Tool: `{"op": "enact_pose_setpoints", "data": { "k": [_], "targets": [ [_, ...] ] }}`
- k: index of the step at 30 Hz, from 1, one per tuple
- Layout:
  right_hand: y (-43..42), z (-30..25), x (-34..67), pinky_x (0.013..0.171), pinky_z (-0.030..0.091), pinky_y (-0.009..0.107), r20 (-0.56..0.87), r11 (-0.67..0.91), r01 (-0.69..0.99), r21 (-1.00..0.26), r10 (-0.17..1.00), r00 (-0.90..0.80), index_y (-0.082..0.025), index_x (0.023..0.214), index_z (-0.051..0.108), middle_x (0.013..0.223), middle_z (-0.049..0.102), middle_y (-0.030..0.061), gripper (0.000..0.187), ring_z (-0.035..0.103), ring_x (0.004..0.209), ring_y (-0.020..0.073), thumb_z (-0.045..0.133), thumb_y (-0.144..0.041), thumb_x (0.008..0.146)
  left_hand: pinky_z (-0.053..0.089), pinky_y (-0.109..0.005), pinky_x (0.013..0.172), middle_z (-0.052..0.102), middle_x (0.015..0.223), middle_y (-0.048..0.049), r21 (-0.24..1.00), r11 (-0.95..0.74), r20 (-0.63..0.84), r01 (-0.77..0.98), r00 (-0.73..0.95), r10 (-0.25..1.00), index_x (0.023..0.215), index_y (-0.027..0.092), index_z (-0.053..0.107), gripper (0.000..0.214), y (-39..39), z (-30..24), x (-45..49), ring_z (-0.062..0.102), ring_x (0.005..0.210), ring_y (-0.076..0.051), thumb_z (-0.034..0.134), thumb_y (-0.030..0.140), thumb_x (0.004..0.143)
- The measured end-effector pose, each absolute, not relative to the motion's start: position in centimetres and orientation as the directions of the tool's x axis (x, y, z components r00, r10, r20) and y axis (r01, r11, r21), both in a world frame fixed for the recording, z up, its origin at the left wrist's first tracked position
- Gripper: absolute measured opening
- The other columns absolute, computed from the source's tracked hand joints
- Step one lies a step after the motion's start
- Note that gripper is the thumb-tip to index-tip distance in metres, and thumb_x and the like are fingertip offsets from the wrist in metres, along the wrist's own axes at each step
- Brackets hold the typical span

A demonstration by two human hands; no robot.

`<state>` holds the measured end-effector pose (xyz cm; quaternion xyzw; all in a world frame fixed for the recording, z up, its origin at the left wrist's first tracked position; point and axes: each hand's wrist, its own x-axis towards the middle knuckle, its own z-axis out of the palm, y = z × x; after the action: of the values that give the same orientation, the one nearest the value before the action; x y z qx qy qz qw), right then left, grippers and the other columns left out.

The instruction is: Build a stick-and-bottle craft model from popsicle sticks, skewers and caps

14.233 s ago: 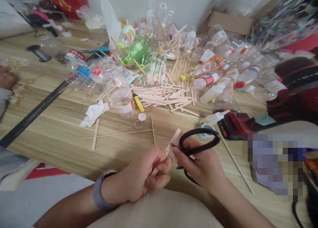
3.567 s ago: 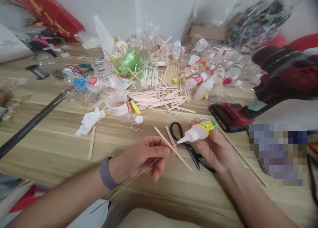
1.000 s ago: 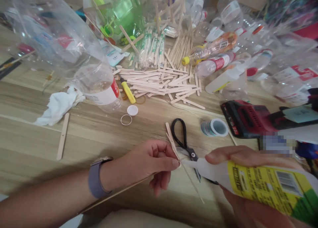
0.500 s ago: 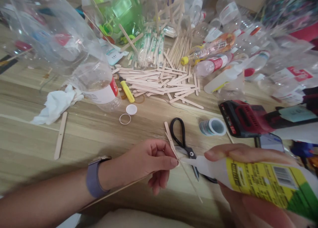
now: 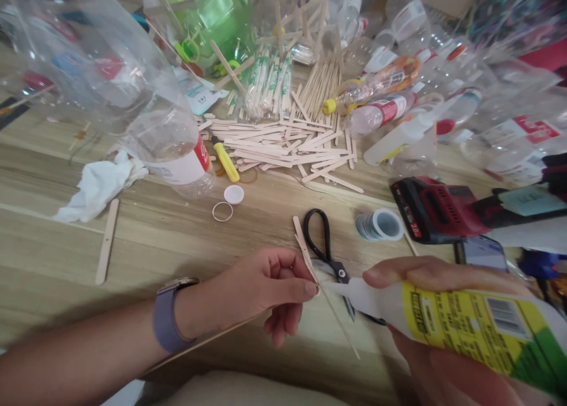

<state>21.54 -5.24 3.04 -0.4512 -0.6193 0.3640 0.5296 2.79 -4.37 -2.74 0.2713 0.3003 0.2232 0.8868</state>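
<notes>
a left hand (image 5: 266, 288), with a purple watch strap at the wrist, works over the near edge of a pale wood-grain bench (image 5: 155, 241). its thumb and first finger are pinched together on a short flat wooden stick (image 5: 302, 241) crossed with a long thin wooden skewer (image 5: 341, 324). at the near right corner, the right hand (image 5: 436, 364) has its fingers wrapped tight round a white squeeze bottle of glue with a yellow label (image 5: 465, 323). the nozzle tip meets the crossing, right beside the left thumbnail.

risks, as i judge them: a hard squeeze could flood the joint and stick the pinching fingertips to the wood. a loosened pinch could let the skewer swing out of line. drips could land on the black-handled scissors (image 5: 325, 246) lying just beneath.

containers: the clear plastic bottles (image 5: 172, 152) toward the far left look empty. a green plastic bottle (image 5: 212, 16) at the far edge has sticks about it; whether any are inside i cannot tell. the glue bottle is opaque, so its level is hidden.
</notes>
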Motion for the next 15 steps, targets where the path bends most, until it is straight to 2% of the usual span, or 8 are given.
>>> {"op": "enact_pose_setpoints", "data": {
  "k": [5, 9, 13, 15],
  "targets": [
    [-4.90, 2.80, 21.58, 0.067, 0.056, 0.031, 0.346, 0.350, 0.137, -0.927, 0.937, -0.050, -0.023, 0.092, 0.067, 0.081, 0.068, 0.0009, 0.037, 0.066, 0.072, 0.0190, 0.075, -0.053, 0.072, 0.039, -0.015, 0.038, 0.062, 0.052, 0.0053, 0.618, 0.754, -0.420, -0.224, 0.717, 0.557, 0.082, 0.018, 0.053, 0.022, -4.38, -2.61, 2.72, 0.052, 0.037, -0.006, 0.065, 0.036, 0.084],
    [-4.57, 2.91, 21.18, 0.057, 0.055, 0.030, 0.423, 0.421, 0.106, -0.901, 0.906, -0.004, -0.022, 0.085, 0.069, 0.073, 0.068, 0.0008, 0.031, 0.065, 0.062, 0.0178, 0.075, -0.050, 0.074, 0.039, -0.015, 0.038, 0.062, 0.052, 0.0050, 0.615, 0.761, -0.441, -0.206, 0.710, 0.549, 0.081, 0.017, 0.053, 0.024, -4.35, -2.60, 2.71, 0.052, 0.037, -0.006, 0.066, 0.037, 0.083],
    [-5.01, 3.53, 21.05, 0.061, 0.055, 0.034, 0.326, 0.317, 0.181, -0.931, 0.945, 0.021, -0.024, 0.091, 0.066, 0.080, 0.069, 0.0028, 0.023, 0.066, 0.071, 0.0220, 0.079, -0.031, 0.073, 0.039, -0.015, 0.038, 0.061, 0.051, 0.0055, 0.613, 0.761, -0.434, -0.212, 0.714, 0.549, 0.081, 0.018, 0.053, 0.024, -4.28, -2.54, 2.78, 0.052, 0.037, -0.006, 0.066, 0.037, 0.083],
    [-5.22, 3.71, 21.17, 0.062, 0.055, 0.035, 0.331, 0.325, 0.187, -0.927, 0.944, -0.002, -0.024, 0.094, 0.065, 0.082, 0.069, 0.0037, 0.024, 0.066, 0.073, 0.0230, 0.077, -0.025, 0.073, 0.038, -0.014, 0.037, 0.061, 0.051, 0.0053, 0.615, 0.758, -0.429, -0.217, 0.715, 0.552, 0.080, 0.017, 0.053, 0.024, -4.26, -2.51, 2.82, 0.052, 0.037, -0.006, 0.066, 0.037, 0.082]
  ]
}}
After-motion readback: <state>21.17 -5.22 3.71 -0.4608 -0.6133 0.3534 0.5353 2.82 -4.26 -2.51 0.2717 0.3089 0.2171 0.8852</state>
